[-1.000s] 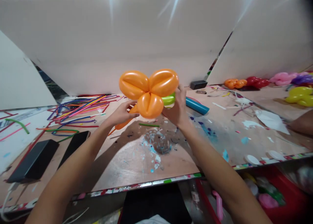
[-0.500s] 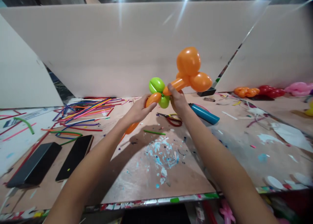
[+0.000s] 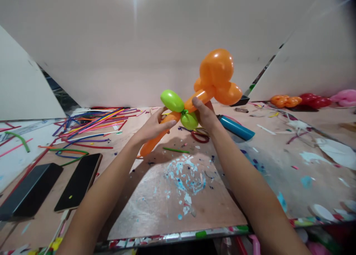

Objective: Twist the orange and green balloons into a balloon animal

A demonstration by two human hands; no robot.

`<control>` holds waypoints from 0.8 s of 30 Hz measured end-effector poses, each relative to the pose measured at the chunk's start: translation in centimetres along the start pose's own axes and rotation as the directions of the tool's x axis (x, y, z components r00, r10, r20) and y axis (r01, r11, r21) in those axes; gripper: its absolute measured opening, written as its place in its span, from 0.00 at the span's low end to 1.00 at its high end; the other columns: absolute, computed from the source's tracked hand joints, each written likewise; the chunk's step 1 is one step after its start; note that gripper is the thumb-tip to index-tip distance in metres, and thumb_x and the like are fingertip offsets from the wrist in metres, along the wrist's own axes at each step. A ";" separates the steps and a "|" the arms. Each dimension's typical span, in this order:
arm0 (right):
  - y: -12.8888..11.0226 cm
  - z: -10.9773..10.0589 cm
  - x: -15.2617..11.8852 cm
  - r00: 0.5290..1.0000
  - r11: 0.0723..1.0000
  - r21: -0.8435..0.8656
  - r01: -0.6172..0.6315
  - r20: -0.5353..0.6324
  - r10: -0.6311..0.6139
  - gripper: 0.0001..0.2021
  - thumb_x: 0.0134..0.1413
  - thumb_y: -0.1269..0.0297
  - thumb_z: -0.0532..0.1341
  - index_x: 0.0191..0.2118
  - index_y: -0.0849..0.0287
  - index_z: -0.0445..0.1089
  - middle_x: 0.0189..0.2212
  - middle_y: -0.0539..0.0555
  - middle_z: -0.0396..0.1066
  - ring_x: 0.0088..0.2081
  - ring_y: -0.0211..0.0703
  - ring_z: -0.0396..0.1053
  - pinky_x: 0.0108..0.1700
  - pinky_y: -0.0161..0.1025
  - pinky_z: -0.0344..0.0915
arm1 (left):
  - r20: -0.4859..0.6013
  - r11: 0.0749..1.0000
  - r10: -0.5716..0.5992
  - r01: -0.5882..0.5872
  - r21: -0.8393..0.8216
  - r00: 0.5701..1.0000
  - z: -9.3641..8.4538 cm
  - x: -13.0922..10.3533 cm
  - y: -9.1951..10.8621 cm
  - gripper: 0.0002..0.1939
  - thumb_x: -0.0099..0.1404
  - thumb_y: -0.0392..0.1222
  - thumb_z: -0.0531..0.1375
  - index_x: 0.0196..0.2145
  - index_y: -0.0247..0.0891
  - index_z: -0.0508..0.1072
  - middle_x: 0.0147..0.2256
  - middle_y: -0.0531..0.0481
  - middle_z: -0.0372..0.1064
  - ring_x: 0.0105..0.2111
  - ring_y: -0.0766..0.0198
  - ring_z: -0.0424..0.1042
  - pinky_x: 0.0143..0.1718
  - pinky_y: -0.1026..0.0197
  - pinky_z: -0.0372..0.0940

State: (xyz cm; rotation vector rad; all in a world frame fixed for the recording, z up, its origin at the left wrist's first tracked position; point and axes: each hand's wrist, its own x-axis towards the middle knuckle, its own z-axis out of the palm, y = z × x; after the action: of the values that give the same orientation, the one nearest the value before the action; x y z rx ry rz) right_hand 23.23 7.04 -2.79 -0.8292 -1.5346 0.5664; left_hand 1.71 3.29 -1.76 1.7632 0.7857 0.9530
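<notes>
- Balloon flower [image 3: 191, 104], orange with green leaves, is held above the desk [image 3: 144, 214], beyond its scrap-lined near edge [image 3: 172, 237].
- Left hand [image 3: 155, 127] and right hand [image 3: 206, 115]: fingers of both grip the stem.
- Blue scraps [image 3: 182, 185] lie between the forearms.
- Scissors [image 3: 201, 140] and blue tube [image 3: 236, 128] lie farther.
- Pale panel [image 3: 133, 62] stands behind.

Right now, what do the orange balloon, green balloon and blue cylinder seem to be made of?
Orange balloon: probably latex, glossy; bright highlights on rounded, pinched bubbles.
Green balloon: likely the same, shiny, gathered at a crumpled knot.
Blue cylinder: smooth, softly shiny, straight-sided; probably hard plastic, though painted metal remains possible.
</notes>
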 end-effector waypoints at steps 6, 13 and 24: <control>-1.4 1.0 -0.6 0.989 0.952 0.273 -0.137 0.088 0.117 0.26 0.48 0.35 0.66 0.39 0.53 0.66 0.33 0.49 0.68 0.35 0.41 0.70 0.38 0.39 0.69 | 0.029 0.965 0.115 -0.105 -0.240 0.993 -0.5 0.1 -0.8 0.26 0.56 0.42 0.70 0.52 0.41 0.72 0.51 0.43 0.72 0.46 0.57 0.75 0.48 0.56 0.71; -3.4 2.1 -0.8 0.994 0.991 0.118 -0.056 0.100 0.044 0.30 0.43 0.31 0.66 0.31 0.56 0.64 0.27 0.50 0.64 0.29 0.38 0.61 0.29 0.36 0.60 | -0.297 0.980 0.197 -0.188 0.058 0.934 0.4 0.3 -0.4 0.10 0.56 0.45 0.67 0.31 0.35 0.76 0.38 0.46 0.78 0.38 0.57 0.75 0.44 0.54 0.71; -5.3 2.1 -1.5 0.979 0.996 0.073 0.042 0.198 -0.056 0.25 0.52 0.37 0.64 0.40 0.57 0.68 0.38 0.56 0.71 0.41 0.47 0.71 0.43 0.44 0.69 | -0.175 0.924 0.273 -0.208 0.320 0.946 -0.9 -0.2 -1.9 0.20 0.58 0.44 0.67 0.48 0.36 0.76 0.50 0.40 0.76 0.50 0.49 0.74 0.54 0.49 0.67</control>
State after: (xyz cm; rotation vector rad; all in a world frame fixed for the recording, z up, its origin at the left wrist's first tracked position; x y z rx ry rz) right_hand 20.19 2.88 -0.01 -0.6964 -1.7036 0.6789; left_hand 0.71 4.18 -3.37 2.0775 0.9003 1.2621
